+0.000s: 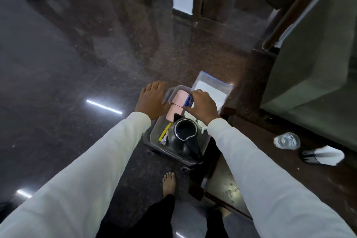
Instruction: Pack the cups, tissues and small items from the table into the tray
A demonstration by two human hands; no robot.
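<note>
Head view: clear rectangular plastic tray (154,131), glossy kettle (184,131).

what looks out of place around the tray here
A clear plastic cup lies tipped on its side on the dark table, outside the tray, beside a black-and-white item also unpacked.

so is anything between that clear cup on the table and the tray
Yes. The clear cup lies on the table, right of the tray. The right forearm crosses the line between them, and the black jug fills the tray's near end. The right hand is over the far end.
</note>
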